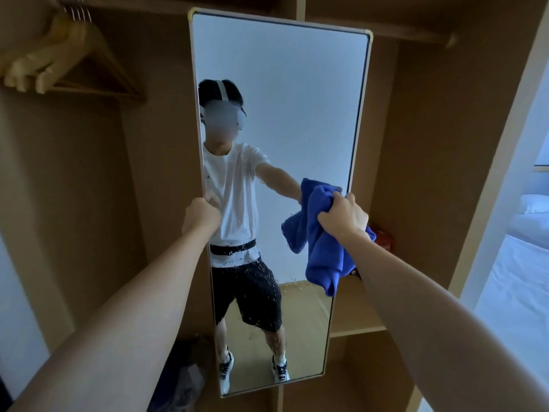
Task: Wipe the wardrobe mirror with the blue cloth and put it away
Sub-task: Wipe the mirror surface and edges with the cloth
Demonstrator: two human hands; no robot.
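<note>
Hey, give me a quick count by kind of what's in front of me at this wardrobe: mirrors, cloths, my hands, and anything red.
Mirror: 1
Blue cloth: 1
Hands: 2, left hand gripping the mirror's left edge, right hand holding the cloth
Red object on the shelf behind the cloth: 1, too hidden to identify
Total: 5

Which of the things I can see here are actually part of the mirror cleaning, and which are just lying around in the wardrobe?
Part of the job:
mirror
blue cloth, gripped by the right hand
left hand, holding the mirror's left edge

Just lying about:
wooden hangers
red item on the shelf
bag on the wardrobe floor
</note>
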